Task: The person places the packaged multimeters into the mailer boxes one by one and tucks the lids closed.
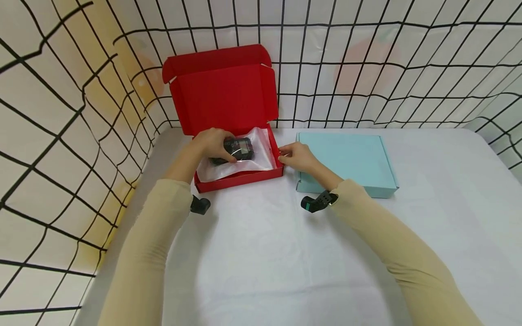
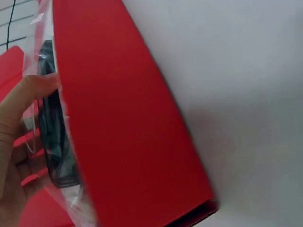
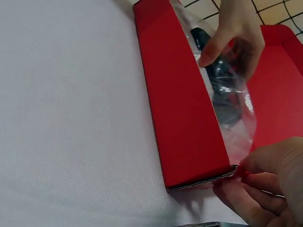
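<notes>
Red box (image 1: 240,179) pinched at its right side by your right hand (image 1: 299,157), squeeze lightly with your left hand (image 1: 214,142) gripping the bagged gadget (image 1: 244,148)

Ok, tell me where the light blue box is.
In the head view, the light blue box lies right of centre on the table, just right of the open red box; the right forearm crosses over it.

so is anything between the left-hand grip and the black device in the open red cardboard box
Only the clear plastic bag around the black device; the left-hand grip holds the device through it.
</notes>
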{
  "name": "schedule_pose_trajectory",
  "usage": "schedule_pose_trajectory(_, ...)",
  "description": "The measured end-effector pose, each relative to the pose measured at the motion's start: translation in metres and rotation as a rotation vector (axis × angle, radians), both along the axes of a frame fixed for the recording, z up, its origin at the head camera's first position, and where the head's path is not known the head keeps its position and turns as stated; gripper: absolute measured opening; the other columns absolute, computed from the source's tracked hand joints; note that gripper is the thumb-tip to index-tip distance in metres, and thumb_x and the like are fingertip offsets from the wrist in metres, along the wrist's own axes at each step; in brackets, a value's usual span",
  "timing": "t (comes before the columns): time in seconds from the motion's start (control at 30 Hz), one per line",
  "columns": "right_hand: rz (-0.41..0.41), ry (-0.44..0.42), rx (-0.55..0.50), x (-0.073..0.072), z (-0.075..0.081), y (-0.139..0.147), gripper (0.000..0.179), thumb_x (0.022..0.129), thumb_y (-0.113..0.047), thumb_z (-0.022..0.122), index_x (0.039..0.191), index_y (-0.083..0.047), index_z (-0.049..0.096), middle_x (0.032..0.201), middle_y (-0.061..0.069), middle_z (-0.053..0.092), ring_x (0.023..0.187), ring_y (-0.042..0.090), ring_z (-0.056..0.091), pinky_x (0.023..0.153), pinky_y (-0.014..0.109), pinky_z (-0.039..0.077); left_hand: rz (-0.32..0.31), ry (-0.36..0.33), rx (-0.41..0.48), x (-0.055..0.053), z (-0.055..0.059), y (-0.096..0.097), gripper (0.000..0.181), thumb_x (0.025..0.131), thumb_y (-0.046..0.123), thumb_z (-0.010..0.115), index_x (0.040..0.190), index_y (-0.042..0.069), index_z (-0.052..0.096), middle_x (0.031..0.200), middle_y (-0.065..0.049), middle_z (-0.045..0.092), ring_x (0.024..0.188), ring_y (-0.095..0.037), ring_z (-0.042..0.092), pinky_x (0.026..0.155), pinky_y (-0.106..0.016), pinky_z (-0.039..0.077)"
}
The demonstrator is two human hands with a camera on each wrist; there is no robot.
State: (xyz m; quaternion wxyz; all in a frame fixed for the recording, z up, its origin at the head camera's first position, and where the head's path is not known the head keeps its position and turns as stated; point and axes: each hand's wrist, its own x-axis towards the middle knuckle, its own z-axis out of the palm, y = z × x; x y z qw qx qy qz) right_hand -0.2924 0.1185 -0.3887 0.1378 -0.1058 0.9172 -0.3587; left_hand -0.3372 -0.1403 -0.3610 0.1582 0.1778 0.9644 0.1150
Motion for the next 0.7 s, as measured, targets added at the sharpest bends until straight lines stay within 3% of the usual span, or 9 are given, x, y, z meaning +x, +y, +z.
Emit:
schedule_pose_trajectory(0.23,0.017,0.040,0.000,0.000,-0.001,0.001,0.040,0.088,-0.014,0.053,0.125,0.002,0.052,0.115,0.018,0.061,0.100,0.028,0.060,0.082,0.037,0.050,0.018,-0.063,0.030,-0.001,-0.018,-0.002,0.080,0.064,0.040,0.078,0.133,0.016,0.045,0.122,-0.008,0.049,0.111,-0.024,0.041,0.086,-0.042,0.048)
schedule_pose_trajectory(0.5,0.012,0.027,0.012,0.000,-0.002,0.000,0.041,0.088,-0.014,0.052,0.126,0.001,0.052,0.115,0.016,0.062,0.099,0.027,0.060,0.081,0.036,0.050,0.054,-0.115,0.089,0.003,-0.028,-0.006,0.087,0.064,0.042,0.078,0.137,0.017,0.038,0.123,-0.007,0.047,0.113,-0.024,0.041,0.086,-0.043,0.048)
schedule_pose_trajectory(0.7,0.015,0.018,0.024,-0.001,0.001,0.000,0.042,0.089,-0.015,0.053,0.127,0.001,0.050,0.116,0.017,0.061,0.100,0.027,0.059,0.082,0.036,0.051,0.056,-0.079,0.156,0.008,-0.031,-0.011,0.089,0.063,0.046,0.078,0.138,0.022,0.036,0.120,-0.004,0.047,0.111,-0.022,0.040,0.084,-0.042,0.050)
